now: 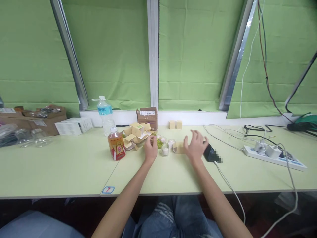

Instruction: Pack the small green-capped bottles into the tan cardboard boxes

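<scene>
My left hand (150,149) rests on the pale green table (74,168) with its fingers curled beside a small jar with green contents (159,143); what the fingers hold, if anything, is hidden. My right hand (195,145) hovers open, fingers spread, just right of a small tan cardboard box (178,148). Small clear jars with white contents (165,151) stand between the hands. A heap of opened tan boxes (135,135) lies to the left of my left hand.
An orange drink bottle (116,145) and a water bottle (105,114) stand at the left. A brown carton (147,117) and two tan cubes (175,124) sit by the window sill. A black phone (211,153), cables and a power strip (272,154) lie at the right.
</scene>
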`<state>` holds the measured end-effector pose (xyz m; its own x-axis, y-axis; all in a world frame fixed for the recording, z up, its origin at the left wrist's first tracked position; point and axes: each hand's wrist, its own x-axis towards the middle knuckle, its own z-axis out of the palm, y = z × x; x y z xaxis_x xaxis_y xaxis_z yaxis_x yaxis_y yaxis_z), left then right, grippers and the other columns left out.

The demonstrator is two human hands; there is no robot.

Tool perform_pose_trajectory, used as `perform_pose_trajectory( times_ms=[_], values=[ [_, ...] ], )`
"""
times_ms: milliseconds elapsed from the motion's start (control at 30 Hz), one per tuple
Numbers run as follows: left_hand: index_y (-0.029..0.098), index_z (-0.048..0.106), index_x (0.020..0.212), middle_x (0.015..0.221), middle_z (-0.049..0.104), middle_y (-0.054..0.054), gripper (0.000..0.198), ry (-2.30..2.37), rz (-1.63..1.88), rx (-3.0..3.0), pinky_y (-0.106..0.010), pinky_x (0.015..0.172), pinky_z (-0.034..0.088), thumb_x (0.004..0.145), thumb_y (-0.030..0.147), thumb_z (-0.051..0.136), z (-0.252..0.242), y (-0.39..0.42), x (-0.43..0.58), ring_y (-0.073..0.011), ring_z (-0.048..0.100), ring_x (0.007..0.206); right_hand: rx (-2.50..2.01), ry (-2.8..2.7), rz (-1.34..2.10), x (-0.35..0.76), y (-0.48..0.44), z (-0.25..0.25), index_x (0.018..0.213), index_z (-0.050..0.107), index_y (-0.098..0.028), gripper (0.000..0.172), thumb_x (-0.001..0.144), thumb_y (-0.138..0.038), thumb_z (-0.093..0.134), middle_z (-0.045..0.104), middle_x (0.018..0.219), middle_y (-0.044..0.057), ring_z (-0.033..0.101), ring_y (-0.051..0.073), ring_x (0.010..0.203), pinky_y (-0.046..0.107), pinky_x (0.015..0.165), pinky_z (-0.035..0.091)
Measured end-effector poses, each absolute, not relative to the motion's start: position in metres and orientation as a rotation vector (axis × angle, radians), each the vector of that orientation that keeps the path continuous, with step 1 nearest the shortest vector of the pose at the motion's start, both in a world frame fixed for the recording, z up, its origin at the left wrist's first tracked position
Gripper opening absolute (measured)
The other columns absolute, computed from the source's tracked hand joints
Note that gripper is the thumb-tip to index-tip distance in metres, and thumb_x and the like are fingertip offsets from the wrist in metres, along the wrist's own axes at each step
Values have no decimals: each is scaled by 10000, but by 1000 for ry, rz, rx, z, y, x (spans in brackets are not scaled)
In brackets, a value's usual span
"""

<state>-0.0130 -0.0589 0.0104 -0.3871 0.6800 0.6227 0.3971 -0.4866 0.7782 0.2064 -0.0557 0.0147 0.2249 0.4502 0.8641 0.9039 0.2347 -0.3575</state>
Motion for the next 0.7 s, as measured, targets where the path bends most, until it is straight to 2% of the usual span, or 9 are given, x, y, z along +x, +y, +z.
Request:
perform_pose_trajectory(
  times_ms=[67, 133, 267, 333, 400, 500, 567, 700],
  values=[
    [200, 617, 932, 888, 696, -43, 257, 1443, 1966, 1609, -271, 712, 472, 969, 432, 513, 10, -58, -13, -177, 626, 767, -1603, -1215, -469, 225, -49, 7, 1395, 519, -74, 553, 954, -404, 475, 498, 1446, 318, 522, 431, 1297, 776, 1094, 175],
    [201, 620, 925, 875, 693, -40, 262, 1438, 1968, 1608, -268, 709, 470, 970, 438, 518, 9, -58, -13, -175, 624, 756, -1670, -1181, -342, 238, -44, -2, 1347, 551, -65, 573, 931, -455, 497, 441, 1459, 374, 543, 483, 1243, 853, 1030, 137],
    [199, 626, 922, 865, 693, -43, 269, 1442, 1979, 1603, -273, 699, 476, 972, 444, 526, 11, -58, -12, -176, 618, 742, -1524, -1281, -146, 241, -43, -7, 1350, 533, -66, 557, 957, -453, 455, 402, 1471, 392, 505, 511, 1292, 902, 977, 143],
    [195, 628, 921, 871, 695, -47, 280, 1415, 1985, 1600, -274, 708, 486, 969, 454, 534, 11, -59, -11, -177, 625, 754, -1418, -1357, -211, 231, -46, 0, 1363, 521, -62, 525, 974, -406, 442, 400, 1491, 371, 438, 491, 1379, 875, 1021, 178],
    [190, 630, 917, 871, 692, -48, 293, 1377, 1985, 1599, -268, 716, 495, 962, 469, 551, 11, -60, -10, -175, 633, 768, -1214, -1539, -341, 214, -52, 7, 1352, 539, -96, 445, 988, -332, 440, 474, 1465, 306, 404, 421, 1436, 798, 1106, 225],
    [185, 633, 924, 859, 686, -44, 315, 1322, 1976, 1602, -255, 697, 496, 958, 490, 563, 11, -61, -8, -167, 639, 762, -826, -1851, -455, 181, -63, 11, 1336, 560, -163, 377, 978, -242, 472, 552, 1423, 220, 450, 314, 1429, 655, 1203, 278],
    [185, 634, 932, 860, 689, -43, 324, 1306, 1968, 1606, -254, 696, 498, 960, 500, 562, 11, -62, -7, -164, 641, 758, -700, -1983, -473, 161, -71, 8, 1367, 542, -156, 413, 961, -192, 481, 559, 1424, 218, 461, 293, 1426, 608, 1225, 288],
    [188, 636, 932, 878, 701, -48, 321, 1315, 1957, 1624, -264, 731, 507, 960, 500, 570, 12, -64, -7, -167, 651, 779, -617, -2162, -514, 143, -81, 1, 1430, 494, -149, 494, 937, -138, 469, 529, 1476, 220, 463, 298, 1426, 609, 1218, 298]
  ],
)
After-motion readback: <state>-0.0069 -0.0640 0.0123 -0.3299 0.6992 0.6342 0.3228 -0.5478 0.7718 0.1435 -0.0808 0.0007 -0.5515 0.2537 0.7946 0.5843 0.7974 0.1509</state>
